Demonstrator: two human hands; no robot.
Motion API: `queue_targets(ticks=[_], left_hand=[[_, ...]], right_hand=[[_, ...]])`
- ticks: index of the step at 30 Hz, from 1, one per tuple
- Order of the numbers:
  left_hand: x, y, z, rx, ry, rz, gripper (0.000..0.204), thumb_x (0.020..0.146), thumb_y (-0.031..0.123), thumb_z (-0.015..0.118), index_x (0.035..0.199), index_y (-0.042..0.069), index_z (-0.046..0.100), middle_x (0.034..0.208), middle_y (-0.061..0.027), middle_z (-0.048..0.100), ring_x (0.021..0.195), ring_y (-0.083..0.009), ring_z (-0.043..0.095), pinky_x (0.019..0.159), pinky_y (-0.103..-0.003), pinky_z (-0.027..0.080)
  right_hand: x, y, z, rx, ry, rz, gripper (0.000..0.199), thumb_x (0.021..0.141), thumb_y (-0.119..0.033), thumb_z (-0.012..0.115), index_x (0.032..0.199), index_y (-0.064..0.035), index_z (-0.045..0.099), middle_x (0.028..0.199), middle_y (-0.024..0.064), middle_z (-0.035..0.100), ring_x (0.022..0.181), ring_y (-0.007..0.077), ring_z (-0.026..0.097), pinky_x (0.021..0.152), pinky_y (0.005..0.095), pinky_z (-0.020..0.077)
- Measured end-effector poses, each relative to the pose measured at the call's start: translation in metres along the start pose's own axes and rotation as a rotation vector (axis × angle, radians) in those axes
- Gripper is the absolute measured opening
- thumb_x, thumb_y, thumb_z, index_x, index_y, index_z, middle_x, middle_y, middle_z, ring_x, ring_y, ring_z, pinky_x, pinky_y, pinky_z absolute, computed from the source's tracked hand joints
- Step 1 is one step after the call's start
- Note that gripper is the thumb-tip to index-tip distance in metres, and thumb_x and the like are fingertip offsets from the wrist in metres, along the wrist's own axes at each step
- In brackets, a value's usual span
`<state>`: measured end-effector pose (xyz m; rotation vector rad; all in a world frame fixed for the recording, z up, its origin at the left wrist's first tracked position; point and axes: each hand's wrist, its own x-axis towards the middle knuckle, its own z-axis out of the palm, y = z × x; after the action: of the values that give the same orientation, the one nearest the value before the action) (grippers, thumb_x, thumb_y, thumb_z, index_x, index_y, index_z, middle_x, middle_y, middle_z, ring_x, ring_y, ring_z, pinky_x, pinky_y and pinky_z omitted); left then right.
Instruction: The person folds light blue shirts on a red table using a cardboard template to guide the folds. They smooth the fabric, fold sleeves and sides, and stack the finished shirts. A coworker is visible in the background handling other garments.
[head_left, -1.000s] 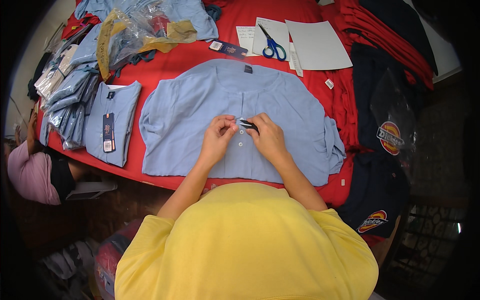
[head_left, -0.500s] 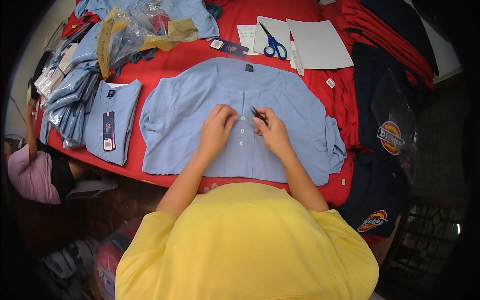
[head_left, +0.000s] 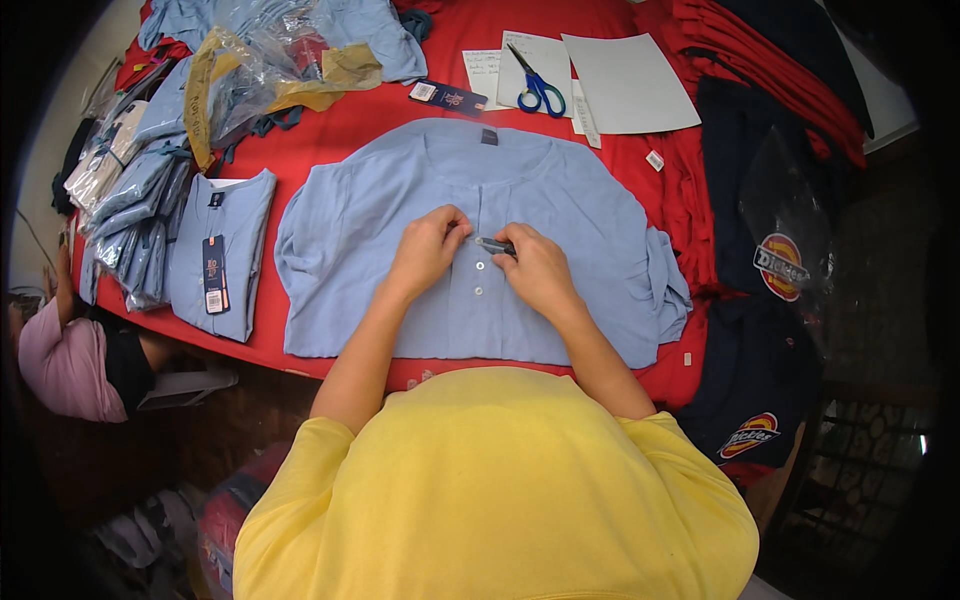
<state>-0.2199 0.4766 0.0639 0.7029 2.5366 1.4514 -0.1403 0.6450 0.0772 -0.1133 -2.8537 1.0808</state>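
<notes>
A light blue shirt (head_left: pixel 365 300) lies spread flat in front of me, its neckline away from me and its white buttons down the front. My left hand (head_left: pixel 432 252) is closed in a pinch over the button placket; what lies between its fingertips is too small to make out. Small dark thread snips (head_left: pixel 493 244) are gripped in my right hand (head_left: pixel 540 268). Their tips point left across the placket at the upper button, close to my left fingertips.
A folded blue shirt with a hanging tag (head_left: pixel 215 275) and bagged garments (head_left: pixel 135 215) lie left. Blue-handled scissors (head_left: pixel 540 92) rest on papers at the back. Dark garments (head_left: pixel 745 340) flank the right. A person in pink (head_left: pixel 65 350) is at far left.
The snips have turned from pointing up and away to pointing left at the upper button. My hands have come closer together, and the left one now pinches near the placket.
</notes>
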Motion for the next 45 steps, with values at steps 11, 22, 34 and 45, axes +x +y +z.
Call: queue_targets(ticks=[11, 22, 34, 45], left_hand=[[-0.017, -0.005, 0.002, -0.205, 0.110, -0.051, 0.012, 0.086, 0.008, 0.064, 0.093, -0.001, 0.060, 0.076, -0.0140, 0.065, 0.068, -0.0263, 0.064, 0.063, -0.032, 0.049], [-0.036, 0.010, 0.034, 0.161, 0.172, 0.117, 0.012, 0.080, 0.010, 0.069, 0.085, 0.001, 0.063, 0.081, -0.0116, 0.061, 0.073, -0.0294, 0.061, 0.066, -0.037, 0.048], [-0.023, 0.001, -0.003, -0.230, -0.168, -0.200, 0.015, 0.089, 0.013, 0.062, 0.091, -0.002, 0.061, 0.085, -0.0116, 0.070, 0.078, -0.0164, 0.066, 0.072, -0.029, 0.050], [-0.022, 0.009, -0.006, -0.174, -0.190, -0.240, 0.016, 0.088, 0.014, 0.062, 0.091, -0.001, 0.062, 0.081, -0.0105, 0.069, 0.074, -0.0148, 0.063, 0.069, -0.029, 0.049]], right_hand=[[0.001, 0.011, 0.004, 0.243, -0.006, 0.087, 0.019, 0.088, -0.011, 0.063, 0.104, -0.0022, 0.059, 0.095, 0.0106, 0.066, 0.076, 0.0202, 0.064, 0.067, 0.0314, 0.0501], [-0.008, 0.030, -0.001, 0.755, -0.025, 0.247, 0.032, 0.093, -0.012, 0.058, 0.118, 0.0019, 0.044, 0.088, 0.0086, 0.061, 0.069, 0.0118, 0.060, 0.064, 0.0250, 0.0498], [-0.028, -0.002, -0.019, 0.134, -0.106, -0.031, 0.021, 0.081, -0.009, 0.068, 0.099, -0.0007, 0.064, 0.093, 0.0115, 0.062, 0.082, 0.0279, 0.062, 0.071, 0.0356, 0.0495], [-0.031, -0.008, -0.011, 0.012, -0.174, -0.097, 0.018, 0.079, -0.011, 0.070, 0.094, -0.0024, 0.068, 0.090, 0.0106, 0.062, 0.079, 0.0284, 0.061, 0.071, 0.0370, 0.0473]])
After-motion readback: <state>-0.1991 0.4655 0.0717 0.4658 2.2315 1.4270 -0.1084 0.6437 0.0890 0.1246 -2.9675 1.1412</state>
